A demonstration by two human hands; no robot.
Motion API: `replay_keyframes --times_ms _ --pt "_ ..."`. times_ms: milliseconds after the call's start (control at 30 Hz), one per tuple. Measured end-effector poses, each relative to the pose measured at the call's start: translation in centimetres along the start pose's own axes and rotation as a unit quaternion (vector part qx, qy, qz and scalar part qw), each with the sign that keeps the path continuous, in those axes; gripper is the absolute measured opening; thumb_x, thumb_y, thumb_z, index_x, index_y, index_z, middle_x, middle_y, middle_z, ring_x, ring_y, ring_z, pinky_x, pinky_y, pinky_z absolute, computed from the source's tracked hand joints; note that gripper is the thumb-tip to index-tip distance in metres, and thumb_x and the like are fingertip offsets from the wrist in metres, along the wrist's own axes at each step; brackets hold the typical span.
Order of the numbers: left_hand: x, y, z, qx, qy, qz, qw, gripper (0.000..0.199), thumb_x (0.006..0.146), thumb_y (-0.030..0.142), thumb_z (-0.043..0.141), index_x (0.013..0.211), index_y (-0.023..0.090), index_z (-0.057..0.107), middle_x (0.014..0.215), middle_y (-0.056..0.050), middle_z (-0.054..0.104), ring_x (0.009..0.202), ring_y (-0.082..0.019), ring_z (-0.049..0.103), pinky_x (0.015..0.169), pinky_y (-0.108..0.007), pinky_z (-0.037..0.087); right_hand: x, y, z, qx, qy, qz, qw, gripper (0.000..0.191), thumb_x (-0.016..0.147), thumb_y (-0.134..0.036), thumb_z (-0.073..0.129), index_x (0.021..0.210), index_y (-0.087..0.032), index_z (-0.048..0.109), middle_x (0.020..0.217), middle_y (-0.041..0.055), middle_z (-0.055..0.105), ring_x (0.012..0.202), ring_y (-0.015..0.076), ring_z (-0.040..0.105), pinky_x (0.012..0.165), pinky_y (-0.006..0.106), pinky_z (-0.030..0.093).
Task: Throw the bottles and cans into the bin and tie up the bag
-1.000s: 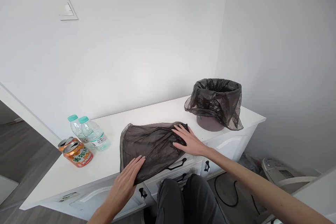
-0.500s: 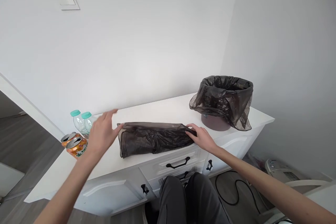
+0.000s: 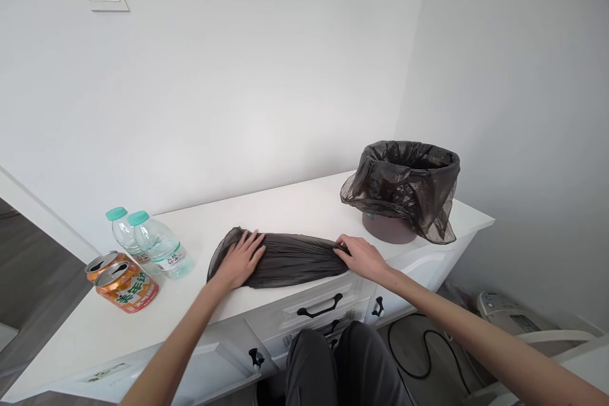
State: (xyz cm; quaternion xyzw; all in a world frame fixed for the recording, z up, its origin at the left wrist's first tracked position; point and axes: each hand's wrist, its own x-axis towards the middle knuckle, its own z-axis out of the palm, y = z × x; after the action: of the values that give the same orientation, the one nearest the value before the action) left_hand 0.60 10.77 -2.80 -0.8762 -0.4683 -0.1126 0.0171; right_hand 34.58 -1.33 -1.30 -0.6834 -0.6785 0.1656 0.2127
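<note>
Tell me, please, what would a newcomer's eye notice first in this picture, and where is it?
Probably the dark plastic bag in the middle of the white cabinet top, with the left hand spread flat on it and the right hand holding its right end. Next, the bin at the right, draped with a dark liner. At the left, two orange cans stand before two green-capped bottles.

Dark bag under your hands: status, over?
Left hand spread on left end, right hand touching right end. Dark bag creased lengthwise. Cans, bottles stand left, apart.
</note>
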Motion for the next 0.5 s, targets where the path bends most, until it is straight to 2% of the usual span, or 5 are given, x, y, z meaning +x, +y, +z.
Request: replay_keyframes --times_ms 133,233,300,367,500 --pt "-0.6 -1.7 -2.4 0.021 0.068 -0.008 0.997 0.052 0.106 0.045 0.032 0.143 0.022 0.06 0.153 -0.011 0.057 0.152 -0.032 0.04 0.125 -0.058 0.028 -0.5 0.0 -0.8 -0.033 0.033 -0.015 0.999 0.015 0.095 -0.033 0.061 0.105 -0.022 0.064 0.114 0.0122 0.067 0.109 0.0291 0.063 0.08 0.034 0.047" --pt "-1.9 1.2 -2.7 0.005 0.118 0.005 0.993 0.051 0.106 0.044 0.031 0.14 0.022 0.062 0.149 -0.01 0.061 0.147 -0.031 0.047 0.124 -0.058 0.032 -1.6 -0.7 -1.5 -0.001 -0.02 0.005 1.0 0.025 0.097 -0.037 0.061 0.115 -0.02 0.061 0.1 0.0098 0.068 0.097 0.0269 0.065 0.075 0.033 0.047" --pt "-2.8 3.7 -2.3 -0.017 0.102 0.022 0.994 0.051 0.107 0.047 0.032 0.143 0.025 0.06 0.151 -0.007 0.06 0.147 -0.03 0.047 0.123 -0.055 0.037 -3.0 -1.7 -2.2 0.094 -0.083 -0.001 0.992 0.032 0.097 -0.039 0.061 0.123 -0.022 0.057 0.087 0.0036 0.067 0.082 0.0221 0.064 0.069 0.03 0.046" --pt "-3.5 5.7 -2.0 -0.041 0.056 0.064 0.996 0.051 0.107 0.048 0.033 0.148 0.027 0.055 0.156 -0.004 0.055 0.15 -0.03 0.044 0.121 -0.052 0.041 -4.6 -3.1 -2.8 0.235 -0.142 -0.028 0.961 0.043 0.096 -0.043 0.063 0.134 -0.026 0.051 0.085 -0.0003 0.068 0.07 0.0173 0.061 0.063 0.028 0.046" --pt "-4.5 8.2 -1.6 -0.079 0.004 0.192 0.978 0.045 0.106 0.039 0.038 0.148 0.031 0.054 0.155 -0.002 0.056 0.149 -0.027 0.046 0.122 -0.047 0.042 -5.4 -7.5 -2.0 0.502 -0.196 -0.066 0.84 0.051 0.094 -0.049 0.067 0.14 -0.033 0.05 0.095 -0.0009 0.071 0.056 0.0114 0.059 0.055 0.026 0.05"
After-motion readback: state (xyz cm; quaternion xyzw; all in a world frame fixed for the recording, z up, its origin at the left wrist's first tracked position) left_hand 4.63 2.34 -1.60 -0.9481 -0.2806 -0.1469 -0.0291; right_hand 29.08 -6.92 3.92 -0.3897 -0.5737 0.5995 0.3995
